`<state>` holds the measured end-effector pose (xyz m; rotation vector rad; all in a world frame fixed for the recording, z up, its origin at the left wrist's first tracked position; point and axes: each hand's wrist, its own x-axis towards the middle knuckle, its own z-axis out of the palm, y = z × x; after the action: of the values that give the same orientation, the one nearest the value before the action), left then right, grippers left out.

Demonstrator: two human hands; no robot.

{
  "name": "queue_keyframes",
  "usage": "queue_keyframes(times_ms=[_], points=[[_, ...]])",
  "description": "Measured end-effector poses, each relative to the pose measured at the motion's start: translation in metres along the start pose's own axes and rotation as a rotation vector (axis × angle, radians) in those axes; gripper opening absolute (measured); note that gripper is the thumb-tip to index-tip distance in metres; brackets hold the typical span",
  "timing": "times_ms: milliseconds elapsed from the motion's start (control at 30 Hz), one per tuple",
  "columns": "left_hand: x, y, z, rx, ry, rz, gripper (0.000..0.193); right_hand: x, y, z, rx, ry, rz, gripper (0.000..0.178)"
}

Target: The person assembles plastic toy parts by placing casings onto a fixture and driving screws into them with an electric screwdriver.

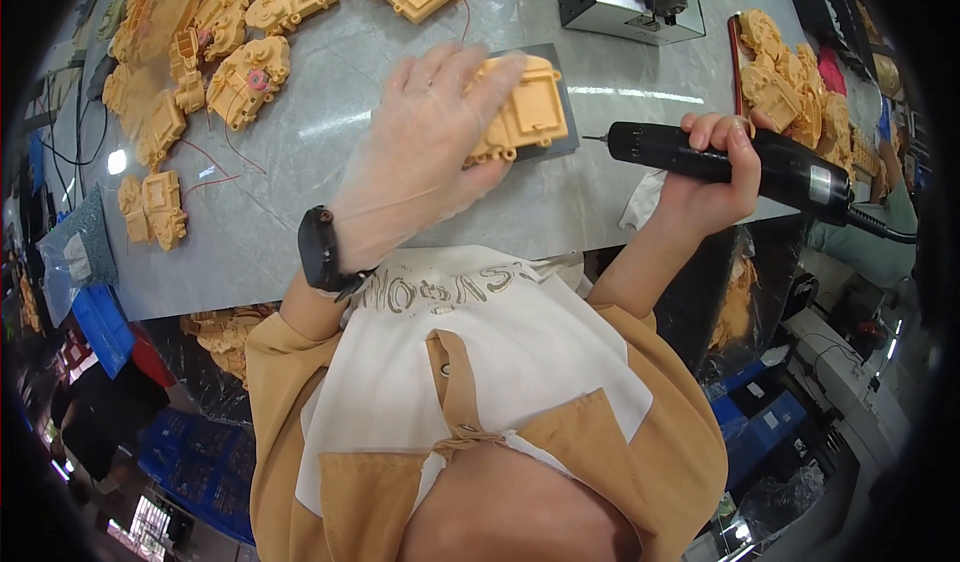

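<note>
My left hand (pixel 430 127), in a clear plastic glove with a black watch at the wrist, is closed around the left side of a yellow-orange plastic housing (pixel 530 112). The housing rests on a dark flat plate (pixel 567 72) on the grey table. My bare right hand (pixel 715 167) grips a black electric screwdriver (pixel 660 152) held almost level. Its thin bit (pixel 595 139) points left toward the housing and stands a little apart from it. A cord runs from the tool's rear end to the right.
Several similar yellow housings (pixel 250 82), some with red wires, spread over the table's left and far side. More parts are heaped (pixel 785 87) at the right. A metal machine (pixel 640 2) stands at the far right. Blue crates (pixel 195 462) are on the floor at left.
</note>
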<state>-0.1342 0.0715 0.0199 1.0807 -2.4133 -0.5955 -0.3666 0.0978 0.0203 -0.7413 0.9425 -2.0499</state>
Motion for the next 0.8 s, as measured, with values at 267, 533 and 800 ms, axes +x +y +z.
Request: queue_keyframes(times_ms=[267,533,800], points=[[-0.010,0.000,0.014,0.266,-0.046,-0.133,0.091,0.000,0.004,0.006,-0.037,-0.007,0.007,0.036],[0.015,-0.010,0.027,0.139,-0.001,-0.047,0.088,0.080,-0.019,0.038,-0.047,-0.159,-0.385,0.032],[-0.017,-0.009,0.033,-0.041,0.215,-0.129,0.087,0.117,0.003,0.059,-0.167,-0.237,-0.414,0.030]])
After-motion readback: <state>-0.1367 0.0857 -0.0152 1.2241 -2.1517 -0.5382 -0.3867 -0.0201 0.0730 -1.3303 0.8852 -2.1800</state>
